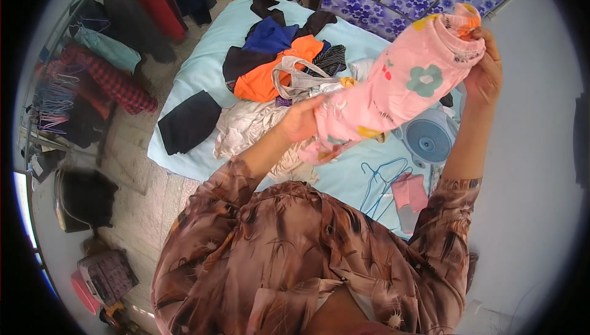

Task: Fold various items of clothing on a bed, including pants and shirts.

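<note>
Above the light-blue bed (196, 58), both hands hold a pink flowered garment (399, 86): left hand (300, 120) clasps its lower end, right hand (482, 77) pinches the top. Behind it, a clothes heap (276, 70) lies unsorted; hangers (381, 181) lie unused.

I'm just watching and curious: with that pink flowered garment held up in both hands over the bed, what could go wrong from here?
The pink garment hangs between the left hand and right hand, above a small blue fan; a drooping end might catch on it. The blue wire hangers lie close below and could snag the cloth. The clothes pile beside it could get mixed in.
</note>
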